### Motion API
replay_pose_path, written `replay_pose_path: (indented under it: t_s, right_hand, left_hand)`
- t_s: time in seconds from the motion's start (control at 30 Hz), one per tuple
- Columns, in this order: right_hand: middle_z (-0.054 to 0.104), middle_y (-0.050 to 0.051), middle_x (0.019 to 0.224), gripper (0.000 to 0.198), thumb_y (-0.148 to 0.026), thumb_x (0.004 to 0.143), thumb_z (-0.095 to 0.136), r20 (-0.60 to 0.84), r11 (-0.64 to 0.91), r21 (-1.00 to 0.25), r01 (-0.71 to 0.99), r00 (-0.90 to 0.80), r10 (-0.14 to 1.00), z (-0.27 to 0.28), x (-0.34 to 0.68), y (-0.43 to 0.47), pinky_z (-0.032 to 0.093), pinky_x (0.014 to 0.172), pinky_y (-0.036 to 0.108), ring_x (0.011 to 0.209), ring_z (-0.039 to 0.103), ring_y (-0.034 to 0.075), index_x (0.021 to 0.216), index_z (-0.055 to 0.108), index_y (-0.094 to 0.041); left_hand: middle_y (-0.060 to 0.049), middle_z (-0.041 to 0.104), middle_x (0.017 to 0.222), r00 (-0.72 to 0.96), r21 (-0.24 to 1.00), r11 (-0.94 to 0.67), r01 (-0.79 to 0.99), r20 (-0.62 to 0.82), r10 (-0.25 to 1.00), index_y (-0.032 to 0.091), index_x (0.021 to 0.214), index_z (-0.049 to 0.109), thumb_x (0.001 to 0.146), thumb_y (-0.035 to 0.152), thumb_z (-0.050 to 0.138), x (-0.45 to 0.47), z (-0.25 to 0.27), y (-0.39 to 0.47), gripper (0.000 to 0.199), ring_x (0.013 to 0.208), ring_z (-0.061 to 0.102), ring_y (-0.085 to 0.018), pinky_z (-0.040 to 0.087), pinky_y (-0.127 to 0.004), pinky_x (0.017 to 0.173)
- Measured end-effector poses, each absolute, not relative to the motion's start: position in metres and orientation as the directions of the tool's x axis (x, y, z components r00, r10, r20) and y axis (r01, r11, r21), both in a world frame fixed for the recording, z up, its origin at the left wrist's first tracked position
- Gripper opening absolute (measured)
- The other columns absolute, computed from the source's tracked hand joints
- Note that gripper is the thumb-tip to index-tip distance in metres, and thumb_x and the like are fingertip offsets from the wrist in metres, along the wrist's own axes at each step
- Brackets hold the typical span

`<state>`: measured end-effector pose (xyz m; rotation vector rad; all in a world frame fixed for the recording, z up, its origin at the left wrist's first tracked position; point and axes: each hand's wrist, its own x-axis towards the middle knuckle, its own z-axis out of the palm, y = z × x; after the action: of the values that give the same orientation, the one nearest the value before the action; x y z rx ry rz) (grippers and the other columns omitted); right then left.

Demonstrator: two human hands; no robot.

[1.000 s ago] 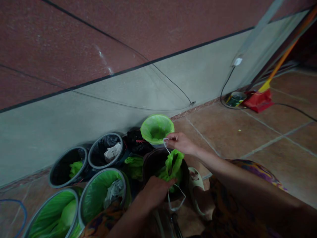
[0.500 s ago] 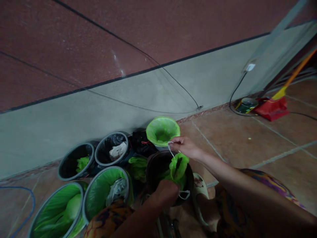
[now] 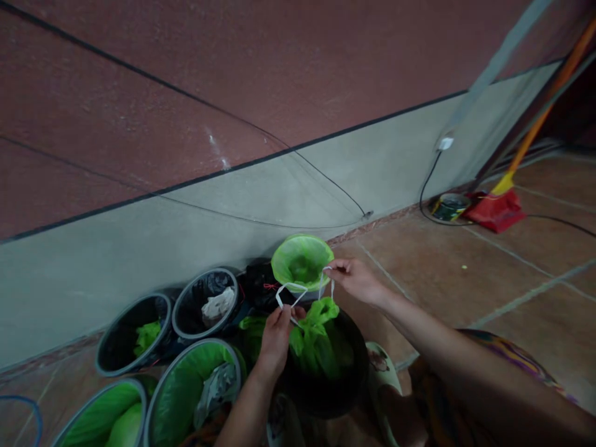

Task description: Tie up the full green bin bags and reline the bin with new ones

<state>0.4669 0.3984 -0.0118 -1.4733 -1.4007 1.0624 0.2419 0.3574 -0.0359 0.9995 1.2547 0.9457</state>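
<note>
A green plastic bag (image 3: 321, 341) sits gathered at its neck inside a dark bin (image 3: 326, 397) between my feet. White drawstrings come out of its top on both sides. My right hand (image 3: 356, 280) pinches one drawstring loop above the bag. My left hand (image 3: 278, 332) is closed on the other drawstring at the bag's left side, and that loop sticks up above my fingers. Just behind the bag stands a small bin with a light green liner (image 3: 302, 261).
To the left stand a green-lined bin (image 3: 193, 385), another green-lined bin (image 3: 107, 416), and black-lined bins (image 3: 205, 304) holding crumpled plastic. A red dustpan (image 3: 496, 211) and a tin (image 3: 450, 207) are by the wall at right. Cables run along the wall (image 3: 223, 230).
My left hand has come up and left with its drawstring, and the bag's mouth has drawn together into a gathered neck. My right hand keeps its loop. The view has shifted slightly.
</note>
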Motion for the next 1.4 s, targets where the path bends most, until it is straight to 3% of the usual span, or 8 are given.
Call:
replay_pose_path:
  t_s: [0.17,0.4,0.5,0.73,0.87,1.0,1.23,1.4]
  right_hand:
    - [0.065,0.0,0.071,0.033,-0.052,0.076,0.065,-0.069,-0.064,-0.981,0.182,-0.02,0.997,-0.005,0.462,0.395,0.043,0.068,0.029,0.069,0.054,0.015,0.075,0.068,-0.019]
    - [0.072,0.005,0.087,0.036,-0.051,0.073,0.077,-0.189,-0.244,-0.909,-0.338,-0.186,0.964,0.007,0.445,0.386,0.051,0.08,0.032,0.083,0.066,0.016,0.082,0.065,-0.019]
    - [0.066,0.0,0.07,0.041,-0.05,0.063,0.085,-0.305,-0.348,-0.842,-0.412,-0.169,0.937,0.005,0.434,0.385,0.05,0.071,0.028,0.068,0.062,0.013,0.074,0.061,-0.018]
    - [0.065,0.0,0.075,0.04,-0.046,0.066,0.086,-0.184,-0.346,-0.811,-0.471,-0.355,0.917,0.013,0.418,0.381,0.049,0.072,0.027,0.071,0.061,0.011,0.081,0.064,-0.017]
    - [0.07,0.003,0.084,0.038,-0.046,0.07,0.083,-0.16,-0.376,-0.836,-0.4,-0.478,0.864,0.016,0.405,0.378,0.05,0.082,0.029,0.081,0.066,0.013,0.089,0.067,-0.017]
    - [0.071,0.002,0.087,0.017,-0.035,0.085,0.068,-0.066,-0.142,-0.981,-0.132,-0.46,0.885,0.016,0.399,0.384,0.048,0.084,0.028,0.086,0.065,0.014,0.087,0.068,-0.018]
    - [0.073,0.005,0.091,0.021,-0.023,0.089,0.053,-0.062,0.098,-0.923,0.372,-0.395,0.917,-0.005,0.418,0.396,0.048,0.073,0.027,0.081,0.064,0.017,0.102,0.069,-0.018]
    - [0.068,0.006,0.074,0.014,-0.026,0.087,0.058,-0.134,0.154,-0.793,0.59,-0.415,0.9,-0.032,0.424,0.385,0.046,0.067,0.03,0.067,0.059,0.019,0.079,0.067,-0.019]
  left_hand:
    - [0.009,0.047,0.056,-0.007,0.89,0.349,-0.294,-0.367,0.93,0.02,0.075,0.051,0.072,0.059,0.072,0.242,-0.035,0.362,0.044,0.052,0.044,-0.007,0.048,-0.026,0.067]
    - [0.013,0.031,0.051,-0.023,0.899,0.381,-0.214,-0.395,0.918,0.02,0.075,0.047,0.07,0.067,0.071,0.248,-0.041,0.37,0.052,0.043,0.025,-0.003,0.022,-0.018,0.044]
    - [0.011,0.036,0.056,0.008,0.914,0.384,-0.135,-0.386,0.922,0.019,0.08,0.052,0.069,0.051,0.075,0.254,-0.041,0.37,0.041,0.045,0.028,-0.003,0.019,-0.018,0.045]
    - [0.002,0.06,0.073,0.327,0.95,0.271,0.156,-0.308,0.893,0.018,0.099,0.063,0.062,0.024,0.076,0.259,-0.05,0.372,0.04,0.068,0.056,-0.013,0.043,-0.026,0.066]
    - [-0.008,0.07,0.098,0.451,0.935,0.107,0.338,-0.26,0.854,0.018,0.102,0.065,0.075,0.029,0.068,0.267,-0.054,0.367,0.029,0.095,0.064,-0.024,0.048,-0.036,0.086]
    - [-0.013,0.068,0.123,0.47,0.898,-0.018,0.44,-0.213,0.857,0.02,0.112,0.066,0.092,0.04,0.051,0.273,-0.048,0.357,0.032,0.118,0.06,-0.029,0.042,-0.041,0.103]
    - [-0.007,0.062,0.071,0.375,0.879,0.041,0.475,-0.244,0.894,0.02,0.074,0.063,0.091,0.069,0.034,0.261,-0.065,0.364,0.06,0.07,0.058,-0.021,0.043,-0.032,0.067]
    - [0.002,0.049,0.061,0.296,0.913,0.287,0.289,-0.37,0.881,0.019,0.075,0.058,0.081,0.081,0.043,0.256,-0.065,0.369,0.064,0.048,0.039,-0.01,0.032,-0.026,0.05]
